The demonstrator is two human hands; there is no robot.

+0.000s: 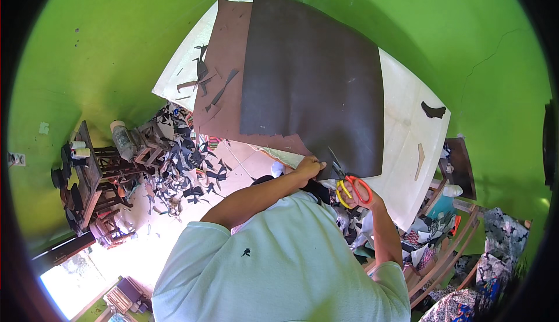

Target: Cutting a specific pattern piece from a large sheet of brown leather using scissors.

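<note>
A large dark brown sheet (pixel 314 71), leather-like, lies over a reddish-brown sheet (pixel 224 36) on a pale work table. At the near edge of the dark sheet my left hand (pixel 310 167) is closed, its fingers pinching the material near a cut corner. My right hand (pixel 365 196) grips scissors (pixel 353 190) with one red and one yellow handle. Their blades point away from me over the near edge of the dark sheet, just right of my left hand. The blade tips look slightly parted.
Dark offcuts (pixel 218 93) lie on the reddish sheet's left side. A dark curved piece (pixel 432 110) and a tan narrow piece (pixel 420 162) rest on the table's right. Scraps (pixel 186 164) cover the floor at left, by a wooden table (pixel 88 170) with thread cones. Wooden rails (pixel 445 258) and fabrics stand at right.
</note>
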